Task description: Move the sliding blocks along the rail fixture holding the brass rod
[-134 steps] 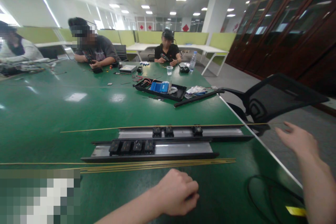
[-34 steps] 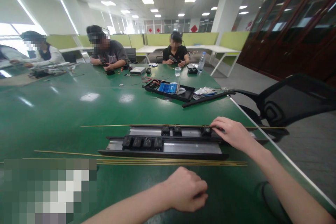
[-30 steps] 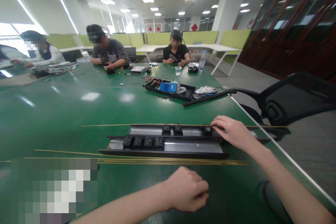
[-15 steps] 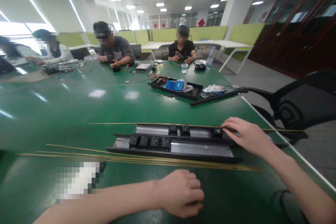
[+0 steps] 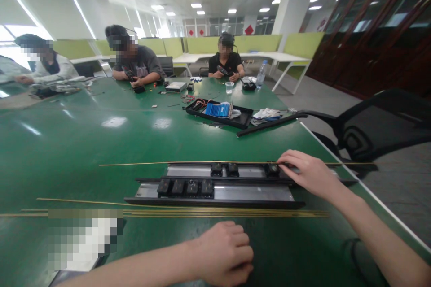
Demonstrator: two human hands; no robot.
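Two long black rails with grey metal inside lie side by side on the green table [image 5: 67,143], and both hands are near them. The right hand [image 5: 311,175] rests on the right part of the far rail [image 5: 242,171] — its fingers are spread a little and lie flat, with the fingertips [image 5: 284,165] touching a small black block [image 5: 271,169] and the thin brass rod [image 5: 168,163] that runs along the far edge of this rail. It clamps nothing that I can see. Two more black blocks [image 5: 224,169] sit in the middle of the same rail.

The near rail [image 5: 215,193] carries a row of four black blocks [image 5: 185,187] towards its left end. Just beside it, on the near side, lies a bundle of brass rods [image 5: 202,213], reaching far to the left.

The left hand [image 5: 224,255] rests on the table near the bundle but apart from it — the fingers are curled together in a loose fist, and I cannot tell if something is inside.

Farther away stands a black tray [image 5: 218,116] with a blue part [image 5: 217,109]. Three other people sit at the far side, and a black chair [image 5: 370,130] stands on the right.
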